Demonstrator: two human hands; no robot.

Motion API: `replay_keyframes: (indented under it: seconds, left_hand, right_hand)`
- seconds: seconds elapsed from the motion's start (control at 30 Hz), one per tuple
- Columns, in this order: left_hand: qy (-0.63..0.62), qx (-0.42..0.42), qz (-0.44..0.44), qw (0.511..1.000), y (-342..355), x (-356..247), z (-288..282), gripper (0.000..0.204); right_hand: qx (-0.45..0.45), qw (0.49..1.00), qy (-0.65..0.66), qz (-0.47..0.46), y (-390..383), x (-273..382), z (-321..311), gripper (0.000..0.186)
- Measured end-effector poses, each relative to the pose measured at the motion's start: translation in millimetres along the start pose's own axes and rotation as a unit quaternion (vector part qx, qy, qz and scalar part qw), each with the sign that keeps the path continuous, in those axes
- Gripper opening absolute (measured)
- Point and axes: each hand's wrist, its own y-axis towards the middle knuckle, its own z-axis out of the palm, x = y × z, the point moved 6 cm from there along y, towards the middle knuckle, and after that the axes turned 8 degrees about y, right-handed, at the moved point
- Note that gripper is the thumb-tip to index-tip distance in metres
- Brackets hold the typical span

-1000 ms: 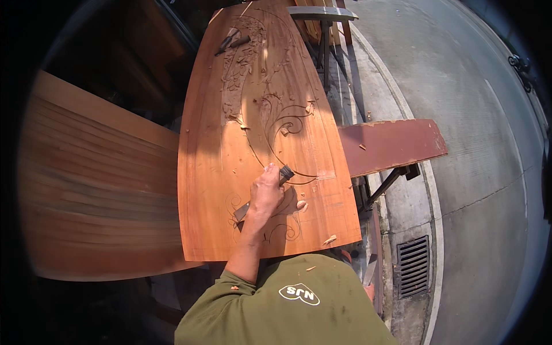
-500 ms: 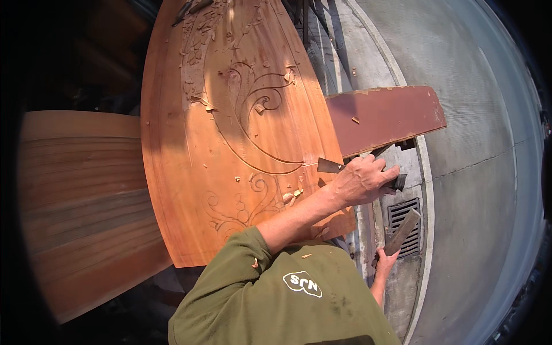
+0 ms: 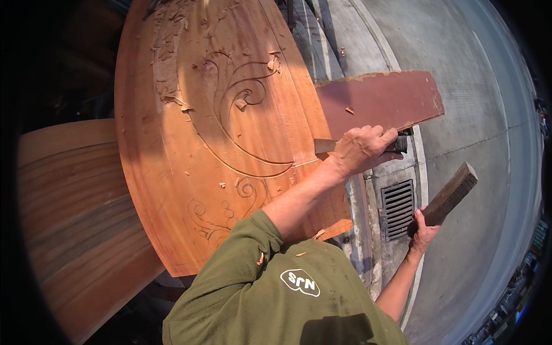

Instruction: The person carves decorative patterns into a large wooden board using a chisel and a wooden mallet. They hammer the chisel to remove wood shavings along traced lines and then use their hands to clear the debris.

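Note:
A reddish-brown wooden panel (image 3: 155,190) with carved scrolls and pencilled curls lies in front of me. My left hand (image 3: 362,150) is closed around the dark handle of a chisel (image 3: 324,146). The chisel's flat blade points left over the panel's right edge, just above a pale cut line that meets a curved groove. Whether its edge touches the wood I cannot tell. Out to the right, my right hand (image 3: 424,233) grips the lower end of a dark, squared wooden club (image 3: 451,195), tilted up and away from the panel.
Wood shavings (image 3: 172,63) are scattered across the panel's far part. A maroon board (image 3: 385,103) sticks out on the right, above the chisel handle. Grooved planks (image 3: 75,195) stand at left. Below right are a floor drain grate (image 3: 398,210) and concrete (image 3: 466,115).
My right hand has swung the club outward to the right and up. My left hand has shifted the chisel slightly upward along the panel's edge. The panel appears further left in view.

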Motion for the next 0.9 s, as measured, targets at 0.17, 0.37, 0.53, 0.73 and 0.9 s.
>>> replay_keyframes:
  seconds: [0.17,0.37,0.53,0.73,0.9]
  left_hand:
    - [-0.022,-0.015,-0.006,1.000,-0.7,4.3,0.4,0.052]
    - [-0.012,0.010,-0.037,0.999,-3.2,11.6,9.9,0.040]
    - [-0.012,0.007,-0.050,0.999,-6.4,13.9,12.2,0.032]
    - [0.014,0.017,-0.055,0.998,-5.0,15.9,19.8,0.030]
    - [0.025,0.017,-0.060,0.998,-7.4,18.0,21.7,0.029]
  right_hand:
    - [-0.063,0.979,0.194,-0.011,53.5,82.5,48.2,0.025]
    - [0.213,0.976,0.018,-0.035,1.5,58.9,171.4,0.082]
    - [0.089,0.992,0.081,0.028,50.1,34.1,110.4,0.065]
    - [0.107,0.985,0.130,0.021,15.1,37.4,160.5,0.072]
    - [0.145,0.989,0.009,0.009,46.7,25.2,117.8,0.085]
